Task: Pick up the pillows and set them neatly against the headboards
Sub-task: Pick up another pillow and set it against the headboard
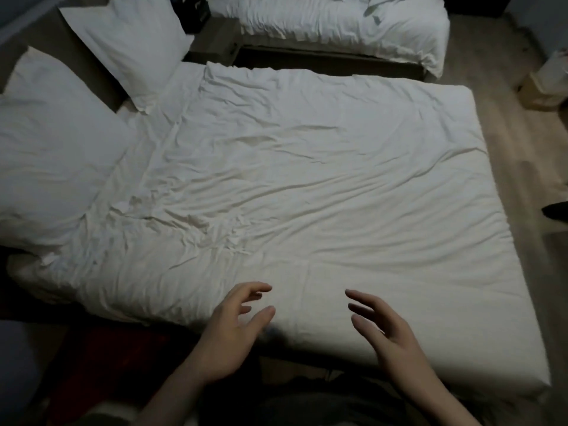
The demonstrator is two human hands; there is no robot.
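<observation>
Light: the room is seen dimly lit, with a cool cast at the upper left.
Floor: pale wood-look flooring (522, 167) is seen along the right side and between the beds.
Near bed (307, 195): a wrinkled white sheet is spread over the whole mattress.
Second bed (338, 23): it is set at the top, covered in rumpled white bedding.
Nightstand (212, 41): a brownish unit is placed between the two beds.
Wall (15, 13): a bluish-grey surface is seen at the upper left corner.
Box (544, 87): a cardboard-coloured box is seen at the right edge.

White pillows (55, 149), white wrinkled duvet (307, 195), brown wood-grain floor (528, 167).
</observation>
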